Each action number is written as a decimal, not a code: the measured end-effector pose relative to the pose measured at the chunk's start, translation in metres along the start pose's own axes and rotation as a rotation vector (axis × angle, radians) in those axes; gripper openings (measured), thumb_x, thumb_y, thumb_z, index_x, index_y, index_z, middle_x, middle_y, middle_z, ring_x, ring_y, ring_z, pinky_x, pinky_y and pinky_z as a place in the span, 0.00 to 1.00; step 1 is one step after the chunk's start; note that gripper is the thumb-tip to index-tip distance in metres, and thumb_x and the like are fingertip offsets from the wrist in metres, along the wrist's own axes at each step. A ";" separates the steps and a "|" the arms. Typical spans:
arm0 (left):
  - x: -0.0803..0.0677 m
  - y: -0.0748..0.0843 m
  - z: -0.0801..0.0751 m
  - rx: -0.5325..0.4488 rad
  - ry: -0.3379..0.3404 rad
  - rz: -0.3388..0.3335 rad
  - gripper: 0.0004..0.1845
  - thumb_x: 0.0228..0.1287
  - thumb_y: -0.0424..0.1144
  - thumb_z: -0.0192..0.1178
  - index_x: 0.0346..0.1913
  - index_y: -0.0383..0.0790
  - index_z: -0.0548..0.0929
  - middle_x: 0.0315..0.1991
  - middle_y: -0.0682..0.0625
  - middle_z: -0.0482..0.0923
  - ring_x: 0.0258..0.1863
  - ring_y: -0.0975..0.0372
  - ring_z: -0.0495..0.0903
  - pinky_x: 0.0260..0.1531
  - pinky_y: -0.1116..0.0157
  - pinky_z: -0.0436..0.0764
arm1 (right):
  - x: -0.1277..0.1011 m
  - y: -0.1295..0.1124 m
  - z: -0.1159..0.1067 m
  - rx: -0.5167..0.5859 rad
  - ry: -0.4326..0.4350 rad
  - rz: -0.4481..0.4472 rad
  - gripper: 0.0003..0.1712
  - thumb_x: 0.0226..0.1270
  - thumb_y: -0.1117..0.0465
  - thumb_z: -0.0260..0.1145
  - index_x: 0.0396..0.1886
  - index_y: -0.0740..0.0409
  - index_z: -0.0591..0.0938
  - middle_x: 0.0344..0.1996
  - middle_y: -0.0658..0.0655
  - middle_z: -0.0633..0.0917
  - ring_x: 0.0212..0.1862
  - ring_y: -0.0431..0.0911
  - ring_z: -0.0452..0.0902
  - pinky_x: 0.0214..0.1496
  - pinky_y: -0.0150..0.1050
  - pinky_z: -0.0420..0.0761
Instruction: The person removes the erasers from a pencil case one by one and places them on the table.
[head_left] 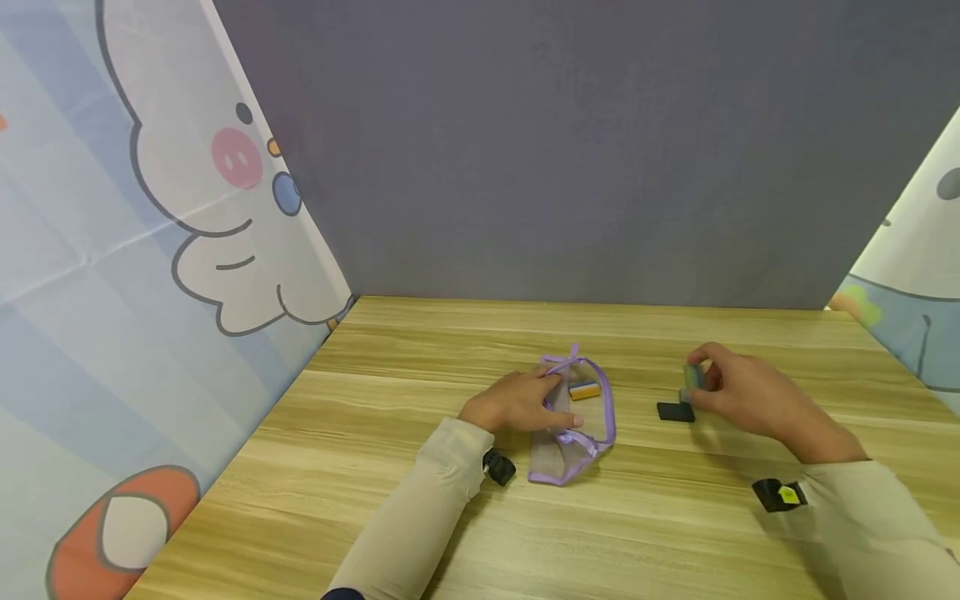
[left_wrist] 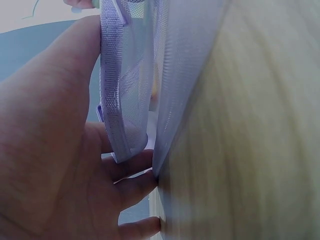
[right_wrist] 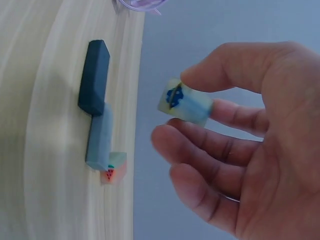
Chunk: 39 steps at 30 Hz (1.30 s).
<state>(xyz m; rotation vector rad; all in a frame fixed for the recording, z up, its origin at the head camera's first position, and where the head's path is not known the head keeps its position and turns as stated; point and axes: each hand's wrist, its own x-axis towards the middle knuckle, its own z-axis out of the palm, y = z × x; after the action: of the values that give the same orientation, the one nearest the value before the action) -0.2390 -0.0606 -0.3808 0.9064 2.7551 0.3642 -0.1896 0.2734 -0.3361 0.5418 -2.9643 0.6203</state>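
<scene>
Grip: right hand [right_wrist: 250, 150] pinches a green eraser [right_wrist: 186, 103] above the table; left hand [head_left: 517, 402] holds the mesh pouch [head_left: 573, 429] open on the table.
Surface: wooden table [head_left: 375, 467].
Room: grey back wall, cartoon curtains at both sides.
Count: one pouch; four erasers — one pinched, one black [right_wrist: 94, 77], one grey-blue [right_wrist: 100, 137], one orange [head_left: 584, 390] in the pouch.

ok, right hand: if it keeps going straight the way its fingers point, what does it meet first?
The right hand, pinching a pale green eraser, points left. Probably the mesh pouch that the left hand holds open; the black eraser lies on the table just below that line. Height is hard to judge.
</scene>
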 end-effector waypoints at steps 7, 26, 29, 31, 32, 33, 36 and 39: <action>0.000 0.000 0.000 0.009 0.006 0.007 0.52 0.61 0.77 0.50 0.79 0.48 0.59 0.78 0.48 0.56 0.75 0.55 0.58 0.73 0.52 0.56 | -0.003 0.005 -0.005 0.025 -0.049 0.033 0.27 0.66 0.53 0.72 0.55 0.66 0.74 0.32 0.51 0.83 0.30 0.42 0.77 0.30 0.42 0.75; 0.000 -0.001 0.001 0.006 0.015 0.013 0.51 0.61 0.77 0.50 0.80 0.49 0.57 0.78 0.48 0.56 0.76 0.57 0.57 0.74 0.52 0.53 | -0.006 0.016 -0.014 0.027 -0.089 0.051 0.25 0.67 0.58 0.70 0.56 0.69 0.74 0.33 0.53 0.83 0.31 0.43 0.78 0.31 0.42 0.77; -0.001 0.000 0.000 0.006 0.016 0.017 0.51 0.61 0.76 0.50 0.80 0.49 0.58 0.78 0.48 0.56 0.75 0.57 0.57 0.73 0.52 0.54 | -0.007 0.018 -0.015 0.028 -0.096 0.055 0.25 0.67 0.59 0.70 0.55 0.70 0.74 0.33 0.53 0.83 0.31 0.43 0.77 0.31 0.42 0.76; -0.001 0.001 0.000 0.006 0.016 0.017 0.51 0.62 0.76 0.51 0.80 0.49 0.58 0.78 0.48 0.56 0.75 0.57 0.58 0.73 0.52 0.54 | -0.007 0.019 -0.015 0.025 -0.096 0.055 0.24 0.66 0.59 0.70 0.55 0.70 0.74 0.32 0.53 0.83 0.30 0.42 0.77 0.31 0.42 0.76; -0.001 0.001 -0.001 0.004 0.016 0.015 0.51 0.62 0.76 0.51 0.80 0.49 0.58 0.78 0.48 0.56 0.75 0.56 0.58 0.73 0.52 0.54 | -0.007 0.020 -0.015 0.025 -0.097 0.053 0.24 0.66 0.59 0.70 0.55 0.70 0.74 0.32 0.52 0.83 0.30 0.42 0.77 0.31 0.42 0.76; -0.001 0.001 -0.001 0.005 0.015 0.014 0.51 0.61 0.76 0.51 0.80 0.49 0.58 0.78 0.48 0.56 0.75 0.56 0.58 0.74 0.52 0.54 | -0.007 0.020 -0.014 0.025 -0.098 0.052 0.24 0.67 0.59 0.70 0.55 0.70 0.74 0.32 0.52 0.82 0.30 0.42 0.77 0.31 0.42 0.76; -0.002 0.001 -0.001 0.004 0.010 0.009 0.51 0.61 0.76 0.51 0.80 0.49 0.58 0.78 0.48 0.56 0.75 0.56 0.57 0.74 0.52 0.53 | -0.007 0.022 -0.014 0.025 -0.101 0.051 0.24 0.67 0.59 0.70 0.55 0.70 0.74 0.32 0.52 0.83 0.30 0.42 0.77 0.31 0.42 0.76; -0.001 0.002 -0.001 0.006 0.009 0.004 0.51 0.61 0.76 0.51 0.80 0.49 0.58 0.78 0.48 0.55 0.76 0.57 0.57 0.74 0.52 0.52 | -0.008 0.024 -0.014 0.028 -0.096 0.049 0.24 0.66 0.59 0.70 0.55 0.70 0.75 0.32 0.52 0.83 0.31 0.42 0.77 0.31 0.42 0.76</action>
<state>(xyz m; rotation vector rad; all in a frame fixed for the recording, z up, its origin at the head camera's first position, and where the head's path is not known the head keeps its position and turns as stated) -0.2372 -0.0603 -0.3796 0.9139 2.7642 0.3611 -0.1907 0.3019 -0.3335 0.5162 -3.0721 0.6591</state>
